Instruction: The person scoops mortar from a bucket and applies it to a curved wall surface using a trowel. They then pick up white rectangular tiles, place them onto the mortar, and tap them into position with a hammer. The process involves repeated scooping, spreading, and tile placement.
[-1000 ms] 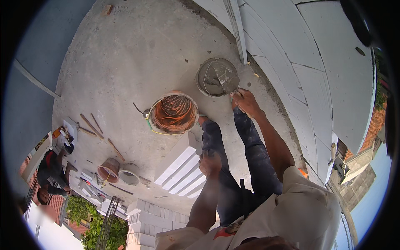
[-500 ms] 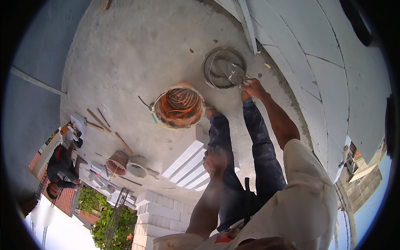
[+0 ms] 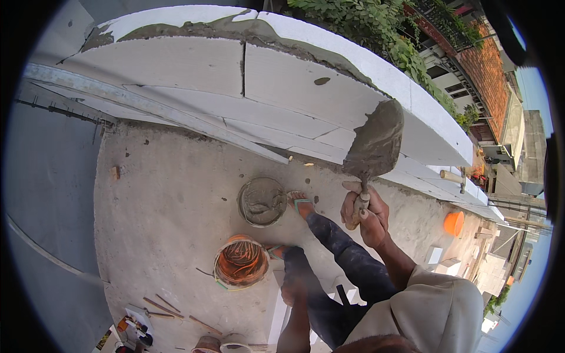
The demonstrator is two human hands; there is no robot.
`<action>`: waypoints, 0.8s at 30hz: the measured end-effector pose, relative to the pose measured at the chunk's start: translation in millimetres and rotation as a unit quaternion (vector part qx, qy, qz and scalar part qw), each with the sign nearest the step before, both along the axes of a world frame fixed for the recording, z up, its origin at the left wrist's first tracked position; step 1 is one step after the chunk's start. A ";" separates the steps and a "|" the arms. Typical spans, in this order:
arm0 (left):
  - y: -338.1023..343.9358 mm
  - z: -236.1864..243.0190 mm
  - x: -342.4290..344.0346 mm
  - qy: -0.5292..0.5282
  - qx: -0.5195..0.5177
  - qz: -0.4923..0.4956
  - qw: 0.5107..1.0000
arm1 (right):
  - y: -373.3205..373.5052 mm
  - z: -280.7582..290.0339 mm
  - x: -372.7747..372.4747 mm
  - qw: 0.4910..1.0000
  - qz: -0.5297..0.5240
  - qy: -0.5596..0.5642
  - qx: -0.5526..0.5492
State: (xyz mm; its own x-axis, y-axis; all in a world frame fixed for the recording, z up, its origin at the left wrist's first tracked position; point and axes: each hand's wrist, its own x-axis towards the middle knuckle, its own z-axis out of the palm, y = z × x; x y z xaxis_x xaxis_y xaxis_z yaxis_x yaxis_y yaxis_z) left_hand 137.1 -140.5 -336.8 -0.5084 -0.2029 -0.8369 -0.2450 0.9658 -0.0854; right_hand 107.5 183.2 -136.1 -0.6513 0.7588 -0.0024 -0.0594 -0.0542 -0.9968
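My right hand (image 3: 372, 216) is closed round the handle of a trowel (image 3: 376, 138); its blade, loaded with wet grey mortar, is raised in front of a white block wall (image 3: 300, 76), just below the mortar-streaked top course. My left hand (image 3: 293, 293), blurred, is curled beside my left leg, and what it holds, if anything, is hidden. Near my right foot stands a round bucket of grey mortar (image 3: 262, 200). Left of my other foot is an orange-lined bucket (image 3: 240, 262).
A long pale batten (image 3: 150, 107) slants along the wall. A hammer (image 3: 453, 176) is at the wall on the right, with an orange bucket (image 3: 453, 223) below. Wooden sticks (image 3: 165, 306), more buckets (image 3: 234, 344) and white blocks (image 3: 273, 317) lie on the concrete floor (image 3: 159, 206).
My right hand has lifted the trowel, now carrying mortar, up from the bucket to the wall. My view has swung toward the wall. The co-worker has mostly left the frame.
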 end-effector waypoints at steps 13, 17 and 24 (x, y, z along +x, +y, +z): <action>-6.0 -20.5 4.9 0.031 0.041 -0.083 0.995 | 14.5 0.2 -18.7 0.820 -0.167 -0.311 0.451; -3.1 -16.8 5.6 0.047 0.027 -0.055 0.997 | -14.6 -34.3 -18.6 0.914 0.035 -0.316 0.250; 4.3 6.4 -17.4 -0.036 0.006 -0.024 0.999 | -11.4 -270.3 -14.6 0.750 0.322 -0.559 0.144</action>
State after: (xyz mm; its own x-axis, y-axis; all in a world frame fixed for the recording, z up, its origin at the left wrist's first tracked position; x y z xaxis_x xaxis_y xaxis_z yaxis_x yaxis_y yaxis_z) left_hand 119.7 -136.2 -330.4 -0.4556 -0.1698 -0.8738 -0.1930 0.9771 -0.0892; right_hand 92.9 171.7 -406.5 -0.5959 0.3611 -0.7172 0.7690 0.5140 -0.3801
